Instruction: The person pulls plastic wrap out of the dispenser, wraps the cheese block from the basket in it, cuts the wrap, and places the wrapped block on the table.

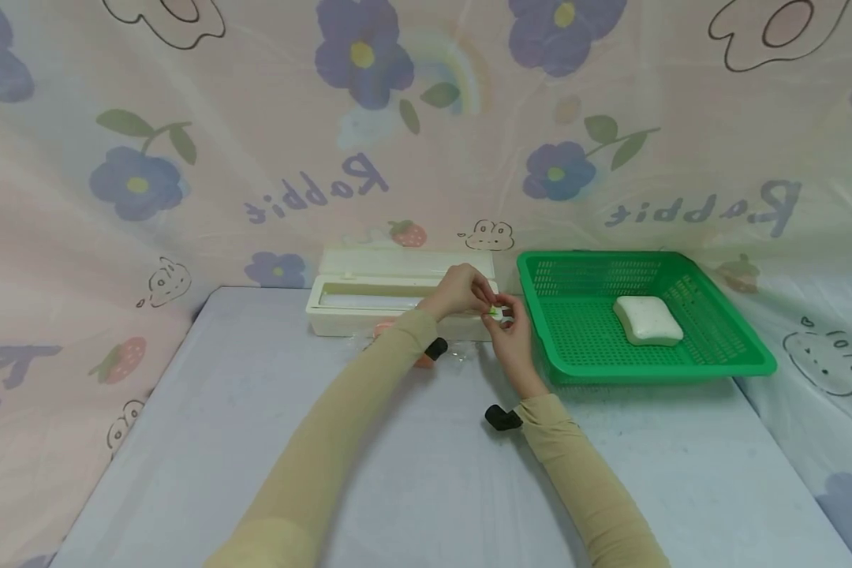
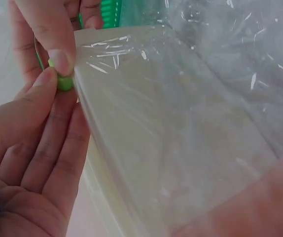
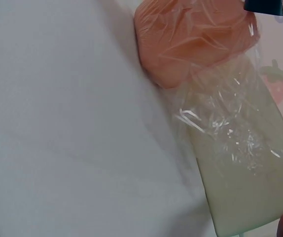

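Note:
A long cream-white box (image 1: 341,323) stands at the back of the table, its lid (image 1: 405,260) raised behind it. Inside the trough lies a whitish roll (image 1: 369,301). At its right end my left hand (image 1: 457,292) and right hand (image 1: 513,343) meet, fingertips together. Both pinch a small green piece (image 2: 65,82) right at the box's end, seen close in the left wrist view. Clear film (image 2: 220,59) hangs crinkled over the box front. An orange item (image 3: 195,42) in clear plastic lies before the box, partly hidden under my left arm in the head view.
A green plastic basket (image 1: 646,369) stands to the right of my right hand. In it lies a white, pillow-shaped block (image 1: 648,321). The white-covered table (image 1: 412,465) ends at a printed cloth (image 1: 426,181) hanging behind and along the sides.

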Available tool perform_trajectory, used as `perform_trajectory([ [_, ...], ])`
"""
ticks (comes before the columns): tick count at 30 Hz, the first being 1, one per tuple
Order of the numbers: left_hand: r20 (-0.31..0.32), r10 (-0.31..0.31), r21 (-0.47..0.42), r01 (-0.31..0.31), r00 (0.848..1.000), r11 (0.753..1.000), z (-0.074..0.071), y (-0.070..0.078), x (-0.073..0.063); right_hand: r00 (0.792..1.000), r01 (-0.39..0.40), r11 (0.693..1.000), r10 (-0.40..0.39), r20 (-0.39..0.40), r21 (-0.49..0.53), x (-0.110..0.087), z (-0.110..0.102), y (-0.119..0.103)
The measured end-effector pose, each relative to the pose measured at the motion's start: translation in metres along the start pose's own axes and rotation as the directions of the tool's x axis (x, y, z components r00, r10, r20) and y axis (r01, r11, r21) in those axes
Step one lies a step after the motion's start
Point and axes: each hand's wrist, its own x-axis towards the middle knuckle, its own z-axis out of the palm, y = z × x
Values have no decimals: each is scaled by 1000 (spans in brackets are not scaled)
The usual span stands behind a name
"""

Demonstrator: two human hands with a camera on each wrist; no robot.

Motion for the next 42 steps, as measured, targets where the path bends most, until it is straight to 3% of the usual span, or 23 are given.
perform_trajectory([
  [6, 12, 22, 5, -22, 1000, 1000, -4, -3, -2, 1000, -26, 1000, 26, 13, 12, 0, 3, -4],
  [16, 20, 45, 87, -47, 999, 995, -11, -6, -7, 998, -51, 998, 50, 29, 29, -1, 6, -4],
  [30, 56, 1, 67, -5, 998, 998, -69, -42, -45, 994, -107, 994, 107, 16, 31, 2, -4, -6],
  [36, 47, -8, 91, 4, 999, 996, -85, -55, -60, 993, -116, 993, 116, 1, 37, 2, -5, 0],
  [42, 48, 8, 128, -14, 999, 992, -94, -61, -70, 993, -121, 992, 121, -7, 20, 6, 1, 23],
])
